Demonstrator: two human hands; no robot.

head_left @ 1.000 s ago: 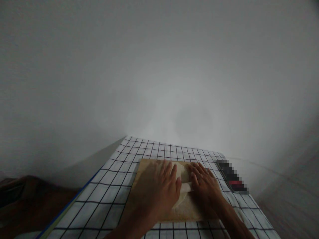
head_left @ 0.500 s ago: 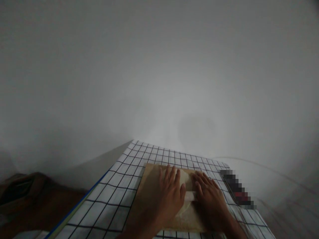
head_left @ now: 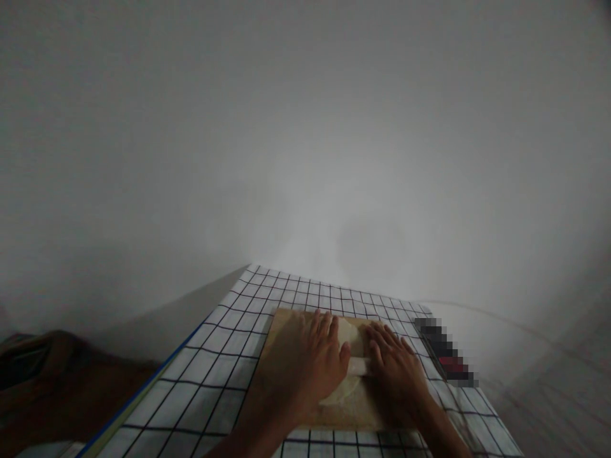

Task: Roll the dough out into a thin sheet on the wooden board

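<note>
A thin sheet of pale dough [head_left: 344,331] lies on a wooden board [head_left: 274,340]. Across it rests a light-coloured rolling pin [head_left: 359,366], visible only between my hands. My left hand [head_left: 324,359] is over the pin's left part, palm down, fingers stretched out and pointing away from me. My right hand [head_left: 396,362] lies in the same way over the right part, its fingers extended. Both hands hide the ends of the pin and much of the dough.
The board sits on a table with a white, black-checked cloth [head_left: 200,372]. A blurred-out dark object [head_left: 442,350] lies near the right edge, with a cable by it. Behind rises a plain wall [head_left: 305,146]. A brown piece of furniture [head_left: 62,362] stands lower left.
The whole view has shifted slightly, so board and table appear a little left and higher. Both hands stay flat over the rolling pin, with little visible movement against the board.
</note>
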